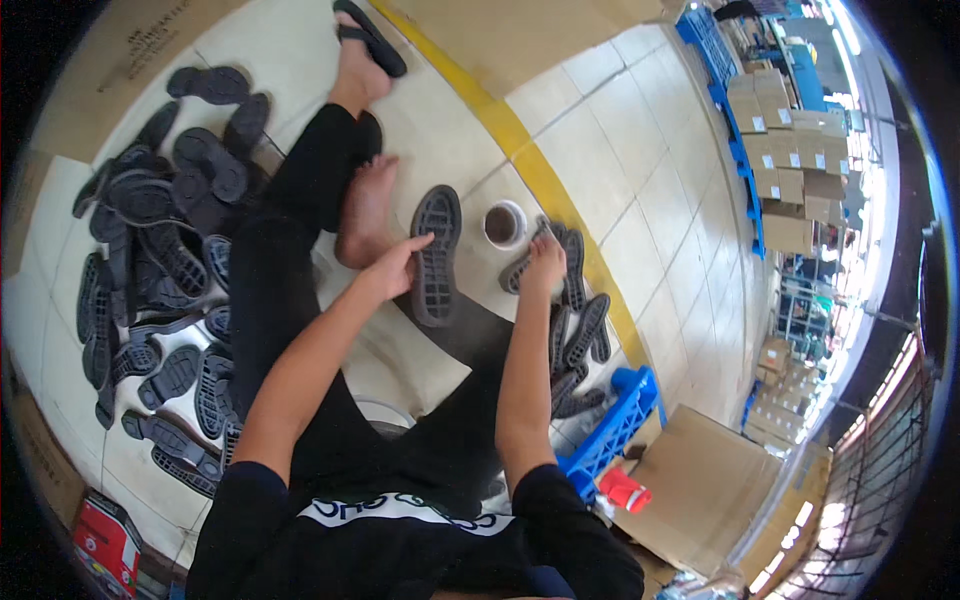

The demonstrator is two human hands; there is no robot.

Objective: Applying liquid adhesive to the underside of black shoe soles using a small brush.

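My left hand grips a dark shoe sole by its edge, its ribbed, hollow-celled side facing up. To the right of it on the floor stands a small white cup with brown contents. Just beyond the cup is my right hand, fingers pinched together around a small thin thing whose kind I cannot make out. Several more soles lie close under and beside that hand. A large heap of dark soles spreads over the floor on my left.
A yellow line crosses the tiled floor. My outstretched legs and bare foot lie between the soles. At the right are a blue plastic pallet, a cardboard box and a red object. Stacked cartons stand farther off.
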